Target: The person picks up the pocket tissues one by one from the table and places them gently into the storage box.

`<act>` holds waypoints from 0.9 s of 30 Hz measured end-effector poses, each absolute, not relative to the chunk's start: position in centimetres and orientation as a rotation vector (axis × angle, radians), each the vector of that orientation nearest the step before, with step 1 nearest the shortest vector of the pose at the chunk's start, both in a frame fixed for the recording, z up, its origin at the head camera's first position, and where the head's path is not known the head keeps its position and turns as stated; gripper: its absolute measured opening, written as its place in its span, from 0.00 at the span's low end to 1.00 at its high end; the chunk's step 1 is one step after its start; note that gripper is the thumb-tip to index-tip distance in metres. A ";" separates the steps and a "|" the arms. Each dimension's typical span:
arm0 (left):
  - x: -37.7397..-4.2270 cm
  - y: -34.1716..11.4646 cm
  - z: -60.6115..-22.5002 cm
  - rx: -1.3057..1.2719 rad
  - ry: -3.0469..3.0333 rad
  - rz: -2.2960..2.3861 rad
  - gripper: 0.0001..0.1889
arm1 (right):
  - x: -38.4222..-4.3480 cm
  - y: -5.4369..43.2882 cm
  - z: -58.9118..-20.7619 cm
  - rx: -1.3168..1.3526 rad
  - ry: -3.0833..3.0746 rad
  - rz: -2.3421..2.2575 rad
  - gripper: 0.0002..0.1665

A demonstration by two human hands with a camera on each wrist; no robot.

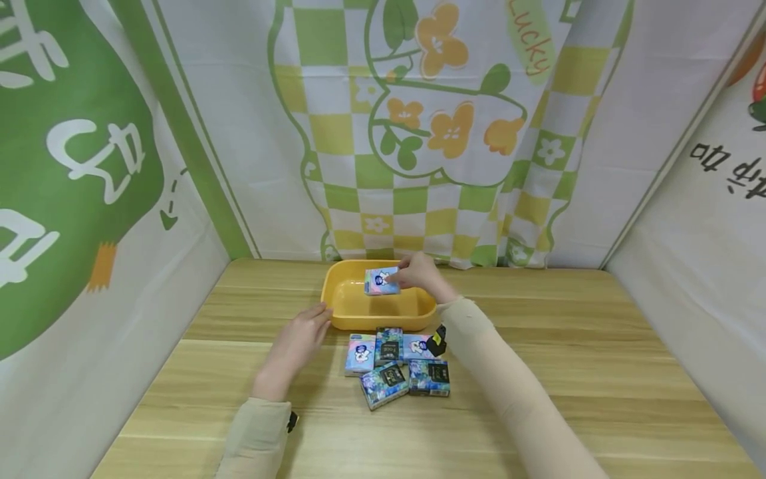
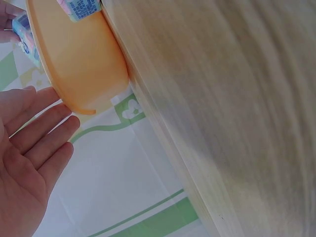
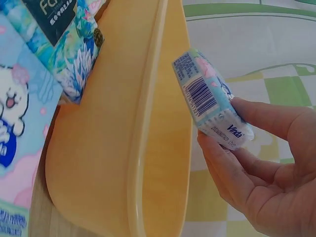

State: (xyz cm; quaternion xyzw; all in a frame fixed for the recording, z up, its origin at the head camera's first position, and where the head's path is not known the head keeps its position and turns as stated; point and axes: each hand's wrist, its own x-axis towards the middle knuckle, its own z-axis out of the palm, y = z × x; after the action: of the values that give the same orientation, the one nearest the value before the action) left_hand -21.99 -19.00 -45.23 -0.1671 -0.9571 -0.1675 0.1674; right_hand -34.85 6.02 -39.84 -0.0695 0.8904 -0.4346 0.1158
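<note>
Over the yellow plastic tub (image 1: pixel 359 322), my right hand (image 1: pixel 421 273) pinches a light blue and pink tissue pack (image 1: pixel 377 282) between thumb and fingers. The right wrist view shows a barcode and "Vinda" on that tissue pack (image 3: pixel 207 101). My left hand (image 1: pixel 304 332) touches the left end of the tub's rim with straight fingers, as the left wrist view also shows the hand (image 2: pixel 34 143) at the rim. In front of the tub lie several more packs: a pale bunny pack (image 1: pixel 360 354) at the left and a dark floral pack (image 1: pixel 428 378) at the right among them.
The tub stands at the back of a wooden table (image 1: pixel 538 372), close to a hanging green and yellow checked cloth (image 1: pixel 413 219). White printed cloth walls (image 1: pixel 688 253) border both sides. Some packs lie right against the tub's front wall.
</note>
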 end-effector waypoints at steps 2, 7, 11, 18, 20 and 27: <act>-22.0 -19.0 -45.3 -0.471 -2.728 -0.478 0.16 | -35.0 5.6 -39.9 -0.200 2.600 -1.280 0.31; -22.1 -19.0 -45.3 -0.471 -2.726 -0.466 0.16 | -35.4 4.8 -40.2 -0.212 2.609 -1.274 0.32; -22.1 -18.9 -45.2 -0.475 -2.723 -0.463 0.16 | -35.8 4.2 -40.5 -0.222 2.598 -1.305 0.28; -22.0 -18.9 -45.2 -0.471 -2.725 -0.470 0.16 | -36.4 3.2 -41.0 -0.216 2.566 -1.334 0.27; -22.0 -18.9 -45.2 -0.467 -2.728 -0.475 0.16 | -36.5 2.9 -41.2 -0.213 2.564 -1.333 0.29; -22.0 -18.9 -45.3 -0.475 -2.720 -0.467 0.16 | -36.6 2.0 -41.2 -0.189 2.582 -1.335 0.26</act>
State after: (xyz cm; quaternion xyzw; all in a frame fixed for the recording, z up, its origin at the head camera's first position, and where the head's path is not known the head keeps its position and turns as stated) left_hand -22.02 -18.93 -45.26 -0.1671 -0.9572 -0.1645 0.1699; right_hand -36.58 2.03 -41.23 -0.0645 0.8806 -0.4553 0.1142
